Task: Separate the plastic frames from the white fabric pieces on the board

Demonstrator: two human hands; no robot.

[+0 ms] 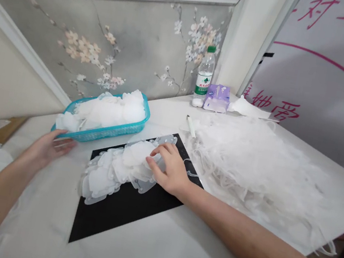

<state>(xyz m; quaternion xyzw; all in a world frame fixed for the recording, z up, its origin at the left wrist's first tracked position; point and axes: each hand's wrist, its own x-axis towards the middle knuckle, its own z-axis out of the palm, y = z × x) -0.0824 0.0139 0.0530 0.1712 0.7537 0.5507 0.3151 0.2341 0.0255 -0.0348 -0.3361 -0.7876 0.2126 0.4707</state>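
My right hand (pixel 168 168) rests on a loose pile of translucent white plastic pieces (pixel 115 172) spread over a black mat (pixel 125 209), fingers curled onto the top pieces. My left hand (pixel 48 146) lies at the near left end of a turquoise basket (pixel 130 128), fingers stretched toward its rim. The basket is heaped with more of the white pieces. Whether the left hand touches the basket or holds anything is unclear.
A large heap of thin white plastic strands (pixel 252 164) covers the table's right side. A water bottle (pixel 204 77), a purple tissue pack (pixel 217 98) and a white pen (pixel 191 125) sit at the back. A flowered wall panel stands behind.
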